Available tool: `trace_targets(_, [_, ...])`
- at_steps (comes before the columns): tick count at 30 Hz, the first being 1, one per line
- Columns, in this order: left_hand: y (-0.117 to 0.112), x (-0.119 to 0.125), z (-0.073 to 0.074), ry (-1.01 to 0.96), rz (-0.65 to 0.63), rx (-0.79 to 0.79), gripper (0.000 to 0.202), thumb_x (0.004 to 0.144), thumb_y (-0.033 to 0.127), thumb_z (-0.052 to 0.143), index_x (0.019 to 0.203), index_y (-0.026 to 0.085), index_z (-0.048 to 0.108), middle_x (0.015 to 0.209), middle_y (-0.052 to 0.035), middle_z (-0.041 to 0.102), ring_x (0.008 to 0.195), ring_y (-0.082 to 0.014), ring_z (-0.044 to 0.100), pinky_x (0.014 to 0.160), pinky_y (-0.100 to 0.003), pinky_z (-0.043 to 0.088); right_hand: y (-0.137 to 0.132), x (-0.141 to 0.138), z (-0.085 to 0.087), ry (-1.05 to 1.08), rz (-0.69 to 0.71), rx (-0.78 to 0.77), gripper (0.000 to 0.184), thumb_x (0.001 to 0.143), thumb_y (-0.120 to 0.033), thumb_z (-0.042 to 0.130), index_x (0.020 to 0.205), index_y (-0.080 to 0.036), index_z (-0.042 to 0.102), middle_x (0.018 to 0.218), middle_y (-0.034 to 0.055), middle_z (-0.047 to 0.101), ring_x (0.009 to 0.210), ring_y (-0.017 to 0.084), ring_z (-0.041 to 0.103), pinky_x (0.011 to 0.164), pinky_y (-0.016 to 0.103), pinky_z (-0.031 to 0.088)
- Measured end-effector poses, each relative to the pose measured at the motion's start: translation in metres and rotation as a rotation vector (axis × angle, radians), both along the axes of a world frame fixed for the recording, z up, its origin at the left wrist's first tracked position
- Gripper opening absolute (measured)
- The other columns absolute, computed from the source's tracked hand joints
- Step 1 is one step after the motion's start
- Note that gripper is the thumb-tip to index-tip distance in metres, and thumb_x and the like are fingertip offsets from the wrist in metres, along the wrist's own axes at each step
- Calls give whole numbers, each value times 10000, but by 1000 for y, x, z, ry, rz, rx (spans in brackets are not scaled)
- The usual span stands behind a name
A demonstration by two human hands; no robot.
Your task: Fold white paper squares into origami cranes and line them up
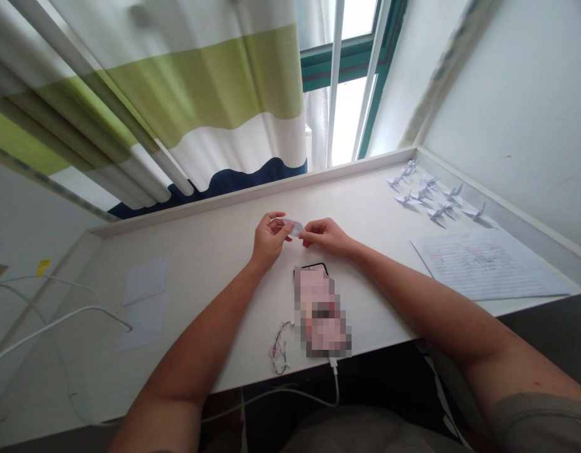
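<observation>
Between my two hands is a small folded piece of white paper, held just above the white desk. My left hand pinches its left side with thumb and fingers. On the right side, my right hand grips the paper's edge between thumb and fingertips. The fingers cover part of the paper, so its full folded shape cannot be made out. Below the hands lies a phone with a blurred-out screen, a charging cable plugged into its lower end and a beaded charm strap beside it.
Several folded paper cranes stand at the back right of the desk. Nearer on the right lies a stack of written sheets. Loose white paper pieces and white cables are at the left. A striped curtain hangs behind.
</observation>
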State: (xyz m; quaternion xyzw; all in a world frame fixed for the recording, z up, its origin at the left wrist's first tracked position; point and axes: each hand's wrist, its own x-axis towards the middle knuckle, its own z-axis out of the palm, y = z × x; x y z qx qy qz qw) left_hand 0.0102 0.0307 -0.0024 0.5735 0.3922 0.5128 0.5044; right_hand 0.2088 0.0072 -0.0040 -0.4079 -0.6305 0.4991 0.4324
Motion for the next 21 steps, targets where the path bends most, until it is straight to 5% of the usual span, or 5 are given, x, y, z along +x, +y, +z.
trace_targets(11, [0,4,-4,-104,-42,17,588,713,401,987,1115,207,605,758,22,766,707,-160,736,748,-305,566,1,-4,-3,48,-26,9,553,784,-742,829,775,-197,734,704,28,728,662,162,656,673,319,533])
trace_targets(21, [-1,6,-9,-80,-111,-123,683,690,411,987,1134,224,504,951,-24,787,824,-174,748,797,-322,561,4,-3,-5,-1,-125,90,538,877,-720,745,743,-199,719,730,37,724,685,160,608,684,330,508])
